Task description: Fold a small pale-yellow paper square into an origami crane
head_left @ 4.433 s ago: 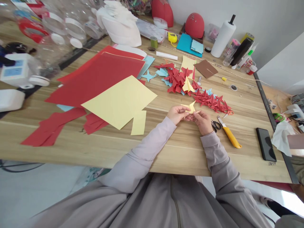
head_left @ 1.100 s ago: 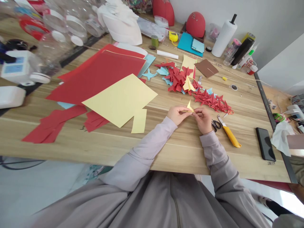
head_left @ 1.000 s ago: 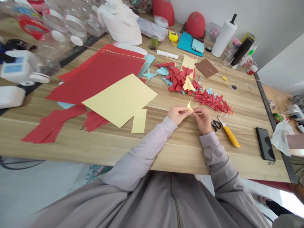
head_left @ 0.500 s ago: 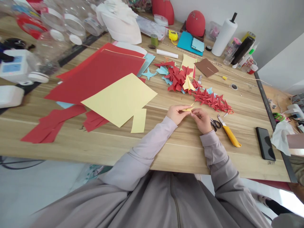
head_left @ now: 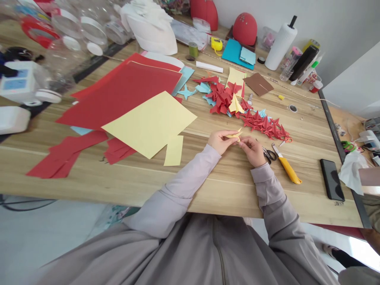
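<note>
My left hand (head_left: 221, 141) pinches a small folded yellow paper (head_left: 235, 135) between thumb and fingers. On its right side, the fingertips of my right hand (head_left: 251, 150) are pressed together at the paper's edge. Beyond the hands lie a heap of red folded paper stars (head_left: 221, 98), a yellow folded piece (head_left: 235, 105) and a row of red stars (head_left: 265, 124). Black-handled scissors (head_left: 269, 155) rest just right of my right hand, beside a yellow utility knife (head_left: 289, 170). A large yellow sheet (head_left: 150, 124) and a yellow strip (head_left: 173, 151) lie to the left.
Red sheets (head_left: 124, 85) and red strips (head_left: 67, 155) cover the left side of the table. A phone (head_left: 331, 180) lies near the right edge. Plastic bottles (head_left: 61, 59) stand at the back left, a white bottle (head_left: 280, 46) at the back right. Another person's arm (head_left: 369, 176) shows at far right.
The small yellow paper and the fingers around it have shifted slightly, and more of the paper's lower edge shows between the hands. The other items look unmoved.
</note>
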`<control>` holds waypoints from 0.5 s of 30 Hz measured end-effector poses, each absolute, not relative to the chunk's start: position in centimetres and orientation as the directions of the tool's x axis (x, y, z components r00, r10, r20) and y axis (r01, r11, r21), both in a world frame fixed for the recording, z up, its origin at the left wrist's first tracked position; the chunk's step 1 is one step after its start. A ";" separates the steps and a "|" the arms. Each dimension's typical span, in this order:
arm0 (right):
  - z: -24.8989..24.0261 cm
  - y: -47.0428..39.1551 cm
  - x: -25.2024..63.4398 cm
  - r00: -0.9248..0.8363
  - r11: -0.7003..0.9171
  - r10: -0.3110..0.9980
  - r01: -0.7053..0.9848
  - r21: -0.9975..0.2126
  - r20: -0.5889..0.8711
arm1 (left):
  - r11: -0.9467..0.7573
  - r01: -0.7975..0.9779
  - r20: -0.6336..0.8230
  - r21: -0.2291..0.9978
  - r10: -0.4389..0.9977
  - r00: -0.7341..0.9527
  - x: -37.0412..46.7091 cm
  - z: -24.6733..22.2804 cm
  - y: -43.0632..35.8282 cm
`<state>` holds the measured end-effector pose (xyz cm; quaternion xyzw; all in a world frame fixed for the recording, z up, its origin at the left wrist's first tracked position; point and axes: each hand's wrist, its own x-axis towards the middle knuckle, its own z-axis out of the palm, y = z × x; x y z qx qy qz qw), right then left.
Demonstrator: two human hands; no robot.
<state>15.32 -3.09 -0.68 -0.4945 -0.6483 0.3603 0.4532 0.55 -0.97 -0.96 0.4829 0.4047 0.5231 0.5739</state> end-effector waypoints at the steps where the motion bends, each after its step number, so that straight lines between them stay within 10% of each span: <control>1: -0.6 -3.1 15.3 -0.125 0.261 0.965 0.310 -0.914 0.233 | -0.003 -0.225 0.034 0.974 0.991 0.133 0.5 -0.9 -1.0; 15: -0.4 -3.4 15.3 -0.035 0.165 0.986 0.231 -0.959 0.161 | 0.097 -0.265 -0.037 0.959 0.974 0.223 -0.1 0.4 -0.8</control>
